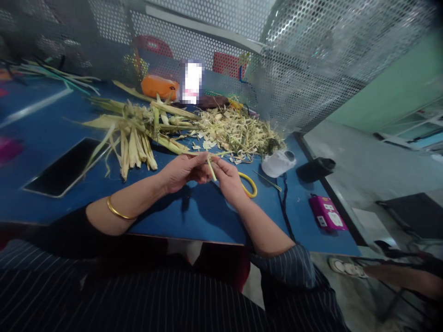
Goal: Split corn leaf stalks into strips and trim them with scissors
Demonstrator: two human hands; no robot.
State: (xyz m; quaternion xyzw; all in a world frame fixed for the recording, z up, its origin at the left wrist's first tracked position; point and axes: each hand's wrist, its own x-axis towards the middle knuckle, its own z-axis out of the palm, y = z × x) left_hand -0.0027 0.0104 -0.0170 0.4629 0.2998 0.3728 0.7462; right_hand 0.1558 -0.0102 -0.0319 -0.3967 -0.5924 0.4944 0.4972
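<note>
Close together over the blue table, my left hand (188, 171) and my right hand (225, 177) both pinch a narrow pale-green strip of plant husk (212, 169). One short end of it hangs down between the fingers. Just beyond my left hand lies a bundle of dried, pale husk leaves (136, 145), which look like corn husks. A heap of shredded husk scraps (238, 131) spreads behind my right hand. Beside that hand a yellow loop-shaped handle (252, 185) rests on the table, its other part hidden.
A black flat panel (65, 168) lies at left. To the right are a white roll (278, 163), a black cylinder (315, 169) and a magenta packet (327, 213). An orange pack (159, 87) stands before the perforated metal screen (221, 41). Another person's leg (398, 279) shows at lower right.
</note>
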